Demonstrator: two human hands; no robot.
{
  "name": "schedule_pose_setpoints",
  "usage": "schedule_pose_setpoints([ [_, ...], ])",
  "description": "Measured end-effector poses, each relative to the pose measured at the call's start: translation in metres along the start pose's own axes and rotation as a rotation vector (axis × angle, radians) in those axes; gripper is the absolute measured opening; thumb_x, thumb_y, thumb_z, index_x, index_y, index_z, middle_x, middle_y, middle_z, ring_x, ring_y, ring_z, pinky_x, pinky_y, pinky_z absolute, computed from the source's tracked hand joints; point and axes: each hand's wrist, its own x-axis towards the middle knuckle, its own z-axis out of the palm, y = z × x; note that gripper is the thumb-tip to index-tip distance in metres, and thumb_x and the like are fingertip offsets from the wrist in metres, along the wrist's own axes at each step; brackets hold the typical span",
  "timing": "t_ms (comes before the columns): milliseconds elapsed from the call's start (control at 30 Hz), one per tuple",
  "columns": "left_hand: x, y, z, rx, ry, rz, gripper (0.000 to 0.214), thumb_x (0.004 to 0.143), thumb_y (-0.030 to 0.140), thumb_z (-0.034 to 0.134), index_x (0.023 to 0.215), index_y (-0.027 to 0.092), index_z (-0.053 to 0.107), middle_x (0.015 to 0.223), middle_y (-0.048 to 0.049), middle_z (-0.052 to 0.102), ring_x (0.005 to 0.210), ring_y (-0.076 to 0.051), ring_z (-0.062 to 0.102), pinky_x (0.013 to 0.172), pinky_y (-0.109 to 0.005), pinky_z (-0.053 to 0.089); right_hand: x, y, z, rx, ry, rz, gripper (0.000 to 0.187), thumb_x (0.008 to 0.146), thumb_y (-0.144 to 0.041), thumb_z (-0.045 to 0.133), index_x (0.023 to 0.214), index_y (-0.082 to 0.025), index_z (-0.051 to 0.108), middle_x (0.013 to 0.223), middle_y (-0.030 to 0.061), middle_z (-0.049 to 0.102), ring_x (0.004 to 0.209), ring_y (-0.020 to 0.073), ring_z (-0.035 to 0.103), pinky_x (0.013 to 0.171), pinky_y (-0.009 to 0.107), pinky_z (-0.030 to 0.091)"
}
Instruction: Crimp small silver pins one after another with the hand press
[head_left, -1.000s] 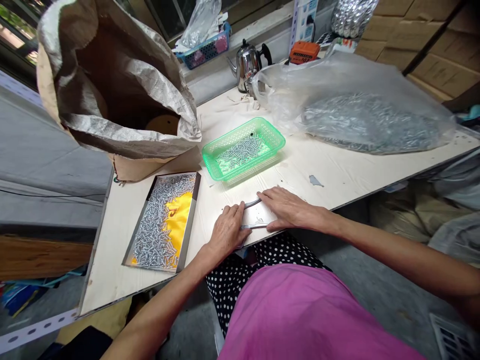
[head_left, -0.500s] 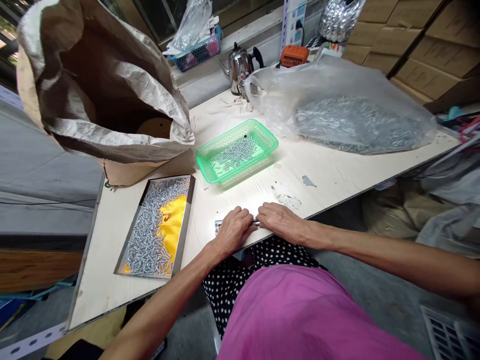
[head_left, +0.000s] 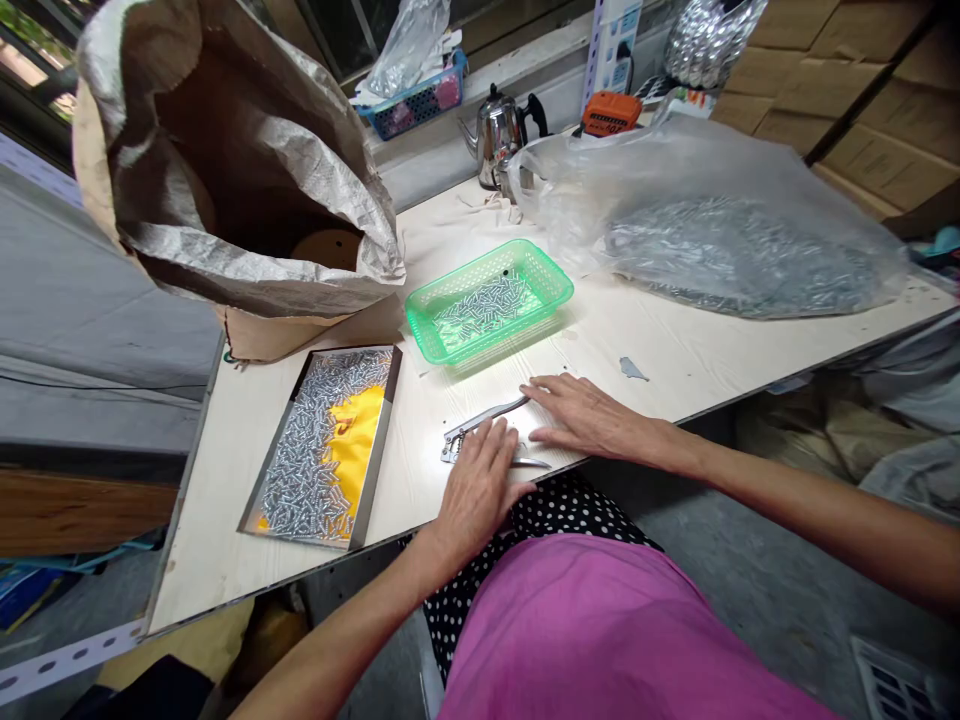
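Note:
A metal hand tool [head_left: 480, 420] with two long handles lies near the front edge of the pale wooden table [head_left: 675, 345]. My left hand [head_left: 480, 485] rests flat on it, fingers stretched out over the lower handle. My right hand [head_left: 581, 415] lies flat to the right, its fingertips touching the end of the upper handle. Something small and clear seems to lie between the handles; I cannot make it out.
A green plastic basket [head_left: 559, 285] of small metal pieces stands behind the hands. A metal tray [head_left: 375, 445] with several screws on a yellow base lies left. A big paper sack [head_left: 225, 170] stands back left, a clear bag [head_left: 720, 220] of screws back right, a kettle [head_left: 502, 130] behind.
The tool's handles have spread apart again after being pressed together. My left hand has slid toward the table edge and my right hand has moved slightly away to the right.

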Motion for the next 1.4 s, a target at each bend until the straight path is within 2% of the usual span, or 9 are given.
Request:
schedule_pose_setpoints([
  [167, -0.022, 0.028, 0.015, -0.078, -0.031, 0.008, 0.067, 0.094, 0.054, 0.045, 0.146, 0.015, 0.032, 0.151, -0.0174, 0.041, 0.145, -0.033, 0.028, 0.113, -0.056, 0.034, 0.027, -0.011, 0.002, -0.103, 0.019, -0.010, 0.033, 0.093, -0.023, 0.053, 0.125, -0.016, 0.056, 0.126, 0.0175, 0.056, 0.109, 0.0306, 0.051, 0.085, 0.042, 0.040],
  [367, -0.023, 0.029, 0.023, -0.182, 0.013, -0.032, 0.062, 0.094, 0.052, 0.048, 0.143, 0.015, 0.040, 0.144, -0.0175, 0.050, 0.141, -0.031, 0.036, 0.115, -0.056, 0.031, 0.071, -0.006, 0.012, -0.133, -0.089, -0.107, 0.013, 0.093, -0.020, 0.054, 0.089, -0.016, 0.065, 0.094, 0.0103, 0.062, 0.090, 0.0238, 0.048, 0.076, 0.034, 0.034],
  [500, -0.023, 0.026, 0.026, -0.231, 0.048, -0.020, 0.066, 0.093, 0.054, 0.050, 0.144, 0.014, 0.038, 0.143, -0.0191, 0.050, 0.142, -0.032, 0.036, 0.115, -0.058, 0.030, 0.087, -0.018, 0.004, -0.153, -0.098, -0.085, 0.011, 0.092, -0.018, 0.056, 0.094, -0.015, 0.066, 0.095, 0.0103, 0.062, 0.089, 0.0230, 0.048, 0.074, 0.033, 0.032],
  [700, -0.032, 0.037, 0.025, -0.306, 0.120, 0.006, 0.060, 0.093, 0.051, 0.051, 0.137, 0.011, 0.046, 0.128, -0.0189, 0.062, 0.125, -0.029, 0.056, 0.104, -0.045, 0.047, 0.093, -0.092, 0.013, -0.092, -0.273, -0.540, 0.009, 0.089, -0.026, 0.064, 0.084, -0.023, 0.070, 0.092, 0.0059, 0.063, 0.093, 0.0237, 0.048, 0.073, 0.035, 0.030],
  [867, -0.066, 0.043, -0.003, -0.248, 0.324, 0.269, 0.029, 0.096, 0.035, 0.052, 0.112, 0.014, 0.062, 0.099, -0.0090, 0.072, 0.090, -0.018, 0.068, 0.084, -0.028, 0.056, 0.100, -0.111, 0.035, -0.118, -0.262, -0.721, 0.013, 0.082, -0.018, 0.065, 0.069, -0.018, 0.063, 0.088, 0.0067, 0.061, 0.091, 0.0236, 0.047, 0.078, 0.039, 0.031],
  [967, -0.084, 0.010, -0.033, -0.116, 0.425, 0.063, 0.017, 0.095, 0.021, 0.052, 0.104, 0.018, 0.065, 0.086, -0.0056, 0.072, 0.075, -0.015, 0.065, 0.070, -0.027, 0.055, 0.099, -0.112, 0.045, -0.048, -0.213, -0.766, 0.010, 0.086, -0.019, 0.061, 0.077, -0.017, 0.062, 0.086, 0.0050, 0.061, 0.088, 0.0219, 0.048, 0.079, 0.038, 0.032],
  [1133, -0.084, -0.097, -0.068, -0.013, 0.491, -0.620, 0.024, 0.096, 0.025, 0.046, 0.102, 0.020, 0.069, 0.097, -0.0073, 0.068, 0.089, -0.019, 0.065, 0.081, -0.032, 0.052, 0.101, -0.115, 0.038, 0.149, -0.021, -0.698, 0.019, 0.098, -0.016, 0.043, 0.091, -0.018, 0.061, 0.084, 0.0040, 0.063, 0.081, 0.0183, 0.049, 0.075, 0.033, 0.035],
  [1267, -0.064, -0.161, -0.071, -0.001, 0.382, -0.917, 0.024, 0.094, 0.024, 0.048, 0.093, 0.016, 0.071, 0.097, -0.0074, 0.070, 0.087, -0.017, 0.065, 0.080, -0.027, 0.047, 0.129, -0.092, -0.010, 0.155, 0.251, -0.453, 0.026, 0.099, -0.018, 0.037, 0.091, -0.018, 0.062, 0.084, 0.0077, 0.062, 0.083, 0.0210, 0.052, 0.077, 0.034, 0.039],
  [1400, -0.039, -0.188, -0.069, 0.035, 0.272, -1.134, 0.027, 0.093, 0.032, 0.051, 0.088, 0.015, 0.072, 0.092, -0.0102, 0.073, 0.085, -0.020, 0.065, 0.072, -0.026, 0.042, 0.152, -0.062, -0.064, 0.003, 0.495, -0.132, 0.023, 0.097, -0.021, 0.042, 0.109, -0.018, 0.062, 0.104, 0.0131, 0.061, 0.102, 0.0283, 0.054, 0.088, 0.040, 0.042],
])
